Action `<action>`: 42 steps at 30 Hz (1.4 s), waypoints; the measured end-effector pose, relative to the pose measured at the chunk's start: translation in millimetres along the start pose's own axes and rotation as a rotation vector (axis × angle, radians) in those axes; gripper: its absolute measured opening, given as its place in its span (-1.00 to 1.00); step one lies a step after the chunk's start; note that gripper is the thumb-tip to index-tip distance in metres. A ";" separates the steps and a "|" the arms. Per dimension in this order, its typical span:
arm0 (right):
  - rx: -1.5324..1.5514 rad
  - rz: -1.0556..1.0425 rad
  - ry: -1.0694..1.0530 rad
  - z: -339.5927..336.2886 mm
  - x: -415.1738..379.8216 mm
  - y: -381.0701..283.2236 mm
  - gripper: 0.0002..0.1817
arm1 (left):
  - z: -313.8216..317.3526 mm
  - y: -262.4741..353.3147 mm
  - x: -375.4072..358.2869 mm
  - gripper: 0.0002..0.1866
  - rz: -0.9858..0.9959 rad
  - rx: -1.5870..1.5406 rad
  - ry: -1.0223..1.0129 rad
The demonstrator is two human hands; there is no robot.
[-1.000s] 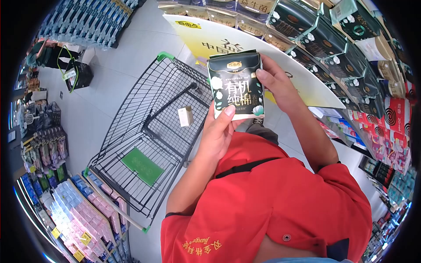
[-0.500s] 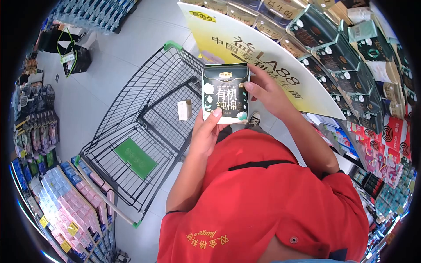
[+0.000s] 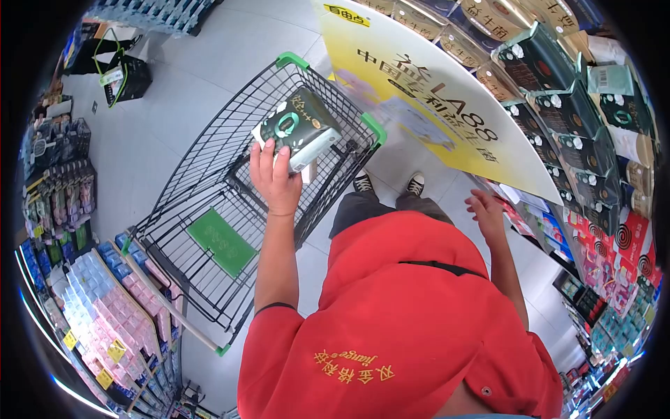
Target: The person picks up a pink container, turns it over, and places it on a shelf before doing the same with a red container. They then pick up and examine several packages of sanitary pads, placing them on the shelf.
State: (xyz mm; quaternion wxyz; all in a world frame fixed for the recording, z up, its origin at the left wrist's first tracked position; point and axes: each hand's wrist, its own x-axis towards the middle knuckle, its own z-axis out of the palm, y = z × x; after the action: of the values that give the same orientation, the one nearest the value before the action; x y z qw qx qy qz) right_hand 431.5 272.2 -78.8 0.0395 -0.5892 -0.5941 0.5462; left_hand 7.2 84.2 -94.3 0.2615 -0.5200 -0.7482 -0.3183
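Observation:
My left hand (image 3: 274,176) grips one end of a dark green and white pack of sanitary pads (image 3: 307,120), fingers over its near edge. The pack is tilted and overlaps the far part of the black wire shopping cart (image 3: 292,60) in this view. Partly hidden behind it, a small white box (image 3: 309,172) shows in the cart. My right hand (image 3: 484,211) hangs by my side with its fingers apart, holding nothing, near the lower edge of the yellow and white display board (image 3: 447,91).
Shelves of dark green packs (image 3: 558,112) rise on the right behind the board. A black basket (image 3: 131,80) with a green rim stands on the floor at the far left. Pink and blue packs (image 3: 115,297) fill a shelf by the cart handle (image 3: 171,307).
The pack has moved from in front of me, between both hands, leftward over the cart in my left hand alone. My right hand has let go and dropped to my right side.

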 end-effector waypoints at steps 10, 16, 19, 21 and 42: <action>-0.491 0.240 0.001 -4.0 -31.8 257.6 -0.54 | 95.1 -21.6 -82.8 -0.21 -1.075 -0.417 -0.379; -0.302 0.566 0.144 -15.2 -120.2 217.2 -0.54 | 131.8 -48.9 -175.2 -0.15 -1.177 -0.121 -0.603; -0.244 0.566 0.203 -9.7 -130.2 222.4 -0.56 | 142.6 -44.4 -180.5 -0.21 -1.250 -0.364 -0.509; -0.224 0.541 0.226 -2.4 -132.4 221.7 -0.55 | 142.9 -27.1 -167.2 -0.24 -1.307 -0.627 -0.433; -0.211 0.046 0.200 -59.7 -45.2 157.8 -0.51 | 62.0 4.6 -124.4 -0.58 -1.480 -0.670 -0.584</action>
State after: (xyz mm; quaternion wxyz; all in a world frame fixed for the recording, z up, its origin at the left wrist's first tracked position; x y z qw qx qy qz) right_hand 590.0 228.6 -137.7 0.0239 -0.6549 -0.6278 0.4199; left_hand 47.8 55.7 -224.2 -0.3829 -0.0097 -0.7986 -0.4643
